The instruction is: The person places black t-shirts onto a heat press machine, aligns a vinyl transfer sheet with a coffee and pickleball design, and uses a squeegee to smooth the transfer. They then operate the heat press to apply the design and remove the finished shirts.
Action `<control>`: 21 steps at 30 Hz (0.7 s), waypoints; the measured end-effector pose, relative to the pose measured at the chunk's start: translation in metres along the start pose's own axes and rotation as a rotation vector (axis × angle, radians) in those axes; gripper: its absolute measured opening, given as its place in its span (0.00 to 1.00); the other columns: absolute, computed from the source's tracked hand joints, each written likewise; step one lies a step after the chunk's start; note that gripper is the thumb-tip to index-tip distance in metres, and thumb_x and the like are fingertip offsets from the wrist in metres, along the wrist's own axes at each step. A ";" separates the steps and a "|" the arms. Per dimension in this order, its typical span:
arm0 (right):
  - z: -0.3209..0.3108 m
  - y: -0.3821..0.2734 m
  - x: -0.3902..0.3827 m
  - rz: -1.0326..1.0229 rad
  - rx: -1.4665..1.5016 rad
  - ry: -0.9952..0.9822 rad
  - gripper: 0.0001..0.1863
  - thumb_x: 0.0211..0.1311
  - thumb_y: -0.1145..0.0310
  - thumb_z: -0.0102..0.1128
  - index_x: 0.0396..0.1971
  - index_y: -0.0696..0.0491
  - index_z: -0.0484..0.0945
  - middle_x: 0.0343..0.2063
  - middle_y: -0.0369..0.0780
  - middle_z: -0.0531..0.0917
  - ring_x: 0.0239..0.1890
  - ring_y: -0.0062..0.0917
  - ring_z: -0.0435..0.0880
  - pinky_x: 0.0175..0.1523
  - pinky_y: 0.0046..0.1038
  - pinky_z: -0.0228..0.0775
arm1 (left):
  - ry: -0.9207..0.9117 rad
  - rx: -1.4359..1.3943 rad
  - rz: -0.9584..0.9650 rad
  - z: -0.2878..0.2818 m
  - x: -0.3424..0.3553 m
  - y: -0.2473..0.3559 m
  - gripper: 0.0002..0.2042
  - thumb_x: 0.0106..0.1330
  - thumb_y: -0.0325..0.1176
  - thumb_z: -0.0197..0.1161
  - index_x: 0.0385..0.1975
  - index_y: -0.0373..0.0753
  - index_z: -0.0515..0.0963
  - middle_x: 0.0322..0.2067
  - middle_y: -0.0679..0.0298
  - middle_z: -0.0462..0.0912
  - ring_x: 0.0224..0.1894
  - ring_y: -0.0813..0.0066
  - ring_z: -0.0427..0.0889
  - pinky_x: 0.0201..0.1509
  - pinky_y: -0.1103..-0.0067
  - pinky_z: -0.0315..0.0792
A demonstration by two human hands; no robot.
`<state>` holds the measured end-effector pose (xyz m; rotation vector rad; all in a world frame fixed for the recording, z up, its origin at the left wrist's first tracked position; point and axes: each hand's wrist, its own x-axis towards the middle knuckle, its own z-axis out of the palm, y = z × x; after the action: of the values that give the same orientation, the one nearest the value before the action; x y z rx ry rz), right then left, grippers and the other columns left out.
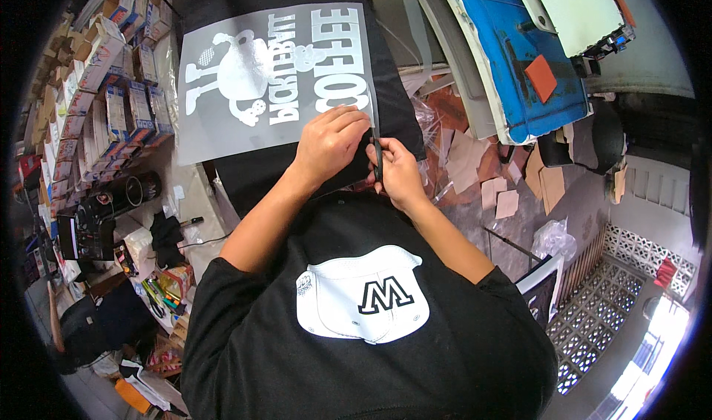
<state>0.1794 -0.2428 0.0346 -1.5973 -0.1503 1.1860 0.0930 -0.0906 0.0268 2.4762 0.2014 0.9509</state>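
A translucent sheet (pixel 211 134) with white cut-out lettering and a cartoon figure lies on black material (pixel 397 105) at the top centre. My left hand (pixel 331 139) has its fingers curled at the sheet's lower right, on the edge of the lettering, holding the sheet there. Just right of it, my right hand (pixel 398 169) grips black-handled scissors (pixel 378 156), whose metal blades point up along the sheet's right edge beside the letters. The blade tips are hard to make out against the sheet.
Stacked cardboard boxes (pixel 111 116) line the left, above tools and a black cylinder (pixel 141 190). A blue flat-topped machine (pixel 489 41) stands at the upper right. Paper scraps (pixel 493 194) lie on the floor at right. A patterned grille (pixel 578 331) shows lower right.
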 end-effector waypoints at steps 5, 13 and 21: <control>0.002 -0.005 0.014 0.000 0.053 0.028 0.07 0.71 0.66 0.54 0.45 0.51 0.75 0.24 0.32 0.76 0.17 0.16 0.74 0.16 0.18 0.58 | 0.017 -0.024 -0.007 -0.010 0.003 0.012 0.08 0.52 0.23 0.67 0.33 0.36 0.83 0.38 0.61 0.86 0.44 0.62 0.86 0.47 0.70 0.80; 0.000 -0.012 0.032 -0.110 -0.001 0.025 0.11 0.71 0.68 0.55 0.48 0.57 0.74 0.26 0.35 0.80 0.20 0.16 0.76 0.18 0.21 0.63 | 0.032 -0.029 0.014 -0.025 0.007 0.022 0.07 0.53 0.22 0.66 0.33 0.35 0.83 0.37 0.60 0.86 0.44 0.61 0.86 0.47 0.70 0.80; 0.002 -0.030 0.043 -0.116 -0.098 0.047 0.12 0.72 0.67 0.52 0.47 0.60 0.75 0.23 0.37 0.81 0.16 0.17 0.76 0.15 0.21 0.61 | 0.067 -0.031 0.002 -0.033 0.009 0.030 0.09 0.48 0.23 0.66 0.31 0.36 0.82 0.36 0.61 0.85 0.43 0.62 0.86 0.48 0.71 0.80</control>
<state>0.2127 -0.2026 0.0327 -1.6774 -0.2712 1.0648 0.0763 -0.1018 0.0680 2.4193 0.2044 1.0315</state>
